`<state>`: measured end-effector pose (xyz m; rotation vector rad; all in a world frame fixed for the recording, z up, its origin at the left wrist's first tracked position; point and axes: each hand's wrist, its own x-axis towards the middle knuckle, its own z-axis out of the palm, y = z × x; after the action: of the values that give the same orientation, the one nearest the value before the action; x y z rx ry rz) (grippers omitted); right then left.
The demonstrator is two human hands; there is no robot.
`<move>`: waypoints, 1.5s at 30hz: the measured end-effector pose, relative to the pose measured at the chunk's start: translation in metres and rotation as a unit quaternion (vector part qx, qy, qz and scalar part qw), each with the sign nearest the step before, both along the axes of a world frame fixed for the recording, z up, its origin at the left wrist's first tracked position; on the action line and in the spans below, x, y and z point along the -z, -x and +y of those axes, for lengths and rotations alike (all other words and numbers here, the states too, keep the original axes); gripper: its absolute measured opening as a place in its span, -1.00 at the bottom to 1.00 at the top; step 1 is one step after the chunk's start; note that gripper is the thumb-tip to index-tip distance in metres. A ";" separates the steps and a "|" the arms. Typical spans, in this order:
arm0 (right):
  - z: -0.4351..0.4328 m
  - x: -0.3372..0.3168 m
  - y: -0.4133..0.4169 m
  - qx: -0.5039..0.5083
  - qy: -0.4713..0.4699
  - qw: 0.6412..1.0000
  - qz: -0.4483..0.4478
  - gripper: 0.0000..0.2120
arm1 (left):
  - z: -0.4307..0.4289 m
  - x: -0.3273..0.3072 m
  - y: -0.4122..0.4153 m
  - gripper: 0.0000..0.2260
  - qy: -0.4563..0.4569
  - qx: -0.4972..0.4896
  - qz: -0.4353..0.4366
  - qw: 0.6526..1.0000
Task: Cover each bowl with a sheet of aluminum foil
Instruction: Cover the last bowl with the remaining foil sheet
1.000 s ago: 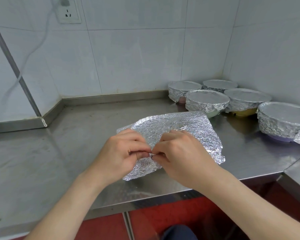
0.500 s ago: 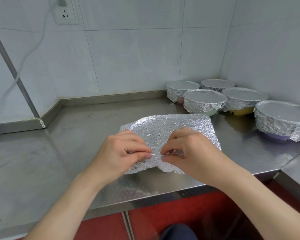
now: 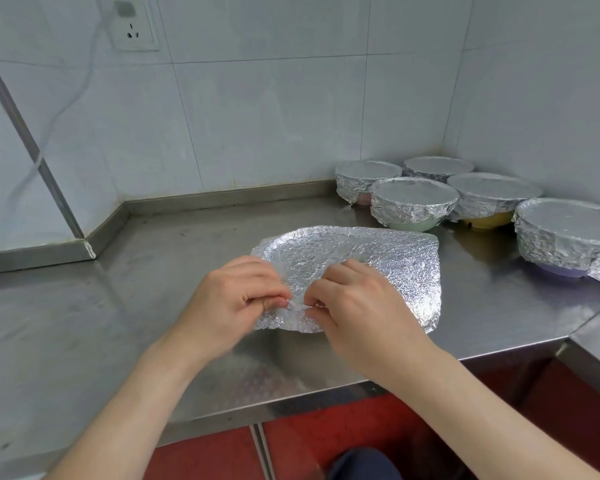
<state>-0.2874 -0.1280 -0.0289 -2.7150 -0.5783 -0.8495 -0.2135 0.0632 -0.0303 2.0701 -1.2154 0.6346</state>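
A crinkled sheet of aluminum foil [image 3: 388, 268] lies on the steel counter in front of me. My left hand [image 3: 229, 303] and my right hand [image 3: 357, 306] both pinch its near edge, fingertips almost touching. Whether a bowl sits under this sheet is hidden. Several bowls stand foil-covered at the back right: a green bowl [image 3: 413, 206], a yellow bowl [image 3: 489, 199], a purple bowl [image 3: 568, 240], a pink bowl [image 3: 364, 178] and one more bowl [image 3: 437, 168] in the corner.
The steel counter [image 3: 118, 306] runs left from the foil and ends at a front edge near my arms. Tiled walls close the back and right side. A wall socket [image 3: 134, 32] with a white cable hangs at upper left. The floor below is red.
The foil sheet has settled flatter on the counter and shifted slightly away from me. Both hands keep pinching its near edge.
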 end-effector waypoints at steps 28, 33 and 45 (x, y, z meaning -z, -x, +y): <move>-0.013 -0.013 0.000 0.014 0.065 0.998 0.004 -0.87 | -0.026 0.006 0.015 -0.90 0.016 -0.014 -0.035 0.999; 0.001 -0.007 0.001 0.057 0.065 0.996 -0.010 -0.78 | -0.023 0.006 0.013 -0.95 -0.003 -0.034 -0.049 0.998; -0.032 -0.040 0.003 -0.019 -0.090 0.984 0.151 -0.92 | -0.002 -0.018 0.013 -0.92 0.044 -0.040 0.113 0.992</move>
<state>-0.2905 -0.1597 0.0113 -2.5858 -0.4617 -0.4437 -0.2263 0.0608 -0.0127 2.0604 -0.9633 0.4654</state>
